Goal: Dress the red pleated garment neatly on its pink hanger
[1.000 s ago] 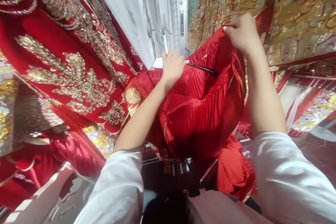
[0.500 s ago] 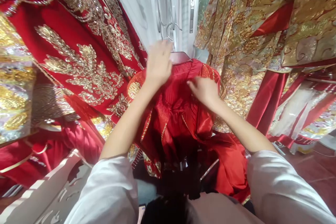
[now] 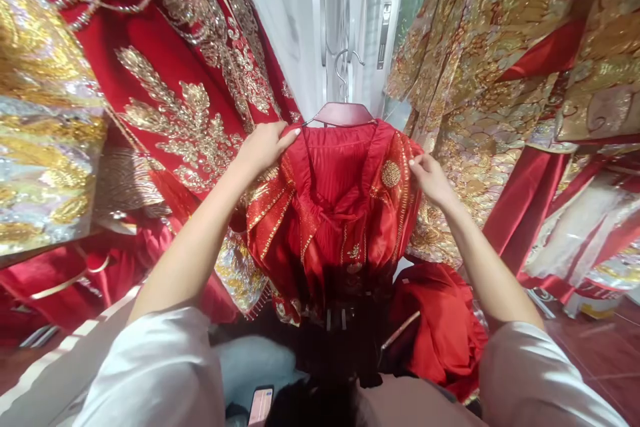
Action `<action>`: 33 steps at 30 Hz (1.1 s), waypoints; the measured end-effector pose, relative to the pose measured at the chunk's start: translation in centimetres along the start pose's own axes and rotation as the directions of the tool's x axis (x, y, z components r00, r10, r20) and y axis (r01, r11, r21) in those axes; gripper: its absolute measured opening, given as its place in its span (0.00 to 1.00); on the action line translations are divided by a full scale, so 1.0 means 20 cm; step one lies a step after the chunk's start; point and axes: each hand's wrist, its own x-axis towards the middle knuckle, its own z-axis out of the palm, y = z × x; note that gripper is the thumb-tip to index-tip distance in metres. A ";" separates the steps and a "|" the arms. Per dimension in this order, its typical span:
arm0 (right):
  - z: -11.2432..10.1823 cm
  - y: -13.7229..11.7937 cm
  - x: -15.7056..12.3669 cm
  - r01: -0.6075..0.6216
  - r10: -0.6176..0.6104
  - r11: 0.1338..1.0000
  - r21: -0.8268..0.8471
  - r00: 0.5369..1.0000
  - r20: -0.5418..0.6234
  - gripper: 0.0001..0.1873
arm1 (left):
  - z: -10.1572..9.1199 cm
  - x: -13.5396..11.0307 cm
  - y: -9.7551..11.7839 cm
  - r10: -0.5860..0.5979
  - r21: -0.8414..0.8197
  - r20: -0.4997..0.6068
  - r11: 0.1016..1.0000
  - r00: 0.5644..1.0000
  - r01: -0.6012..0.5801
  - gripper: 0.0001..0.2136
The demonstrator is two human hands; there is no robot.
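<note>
A red dress (image 3: 345, 173) with gold beaded trim hangs in front of me on a pinkish hanger (image 3: 345, 113) with a metal hook. My left hand (image 3: 267, 147) grips the dress at its left shoulder, thumb on top of the cloth. At the right shoulder, my right hand (image 3: 433, 177) pinches the cloth's edge between thumb and fingers. The garment is spread between both hands, with its gathered neckline facing me. Its lower part falls into dark shadow.
Red gowns with gold embroidery (image 3: 195, 127) hang on the left. Gold sequined garments (image 3: 470, 80) hang on the right. A bundle of red cloth (image 3: 440, 320) lies below right. A phone (image 3: 261, 405) is near my lap. A white door frame (image 3: 370, 13) stands behind.
My left hand has come down from near the hanger hook to the left shoulder. My right hand has moved outward to the right shoulder. The dress is spread wider.
</note>
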 end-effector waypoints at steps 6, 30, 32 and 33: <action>-0.24 -0.01 0.35 0.049 -0.048 0.982 0.182 0.999 -0.012 0.09 | -0.01 0.07 -0.12 0.099 -0.094 0.029 0.991 0.995 -0.096 0.19; 0.10 -0.18 0.50 0.070 -0.159 0.953 0.294 0.944 0.288 0.33 | 0.11 0.35 -0.12 0.063 -0.716 0.224 0.688 0.973 0.120 0.20; 0.08 -0.18 0.49 0.068 -0.151 0.972 0.227 0.914 0.376 0.33 | 0.11 0.34 -0.11 0.050 -0.638 0.324 0.749 0.945 0.179 0.22; 0.07 -0.18 0.48 0.101 -0.171 0.976 0.192 0.905 0.390 0.33 | 0.10 0.32 -0.11 0.050 -0.609 0.332 0.774 0.942 0.174 0.23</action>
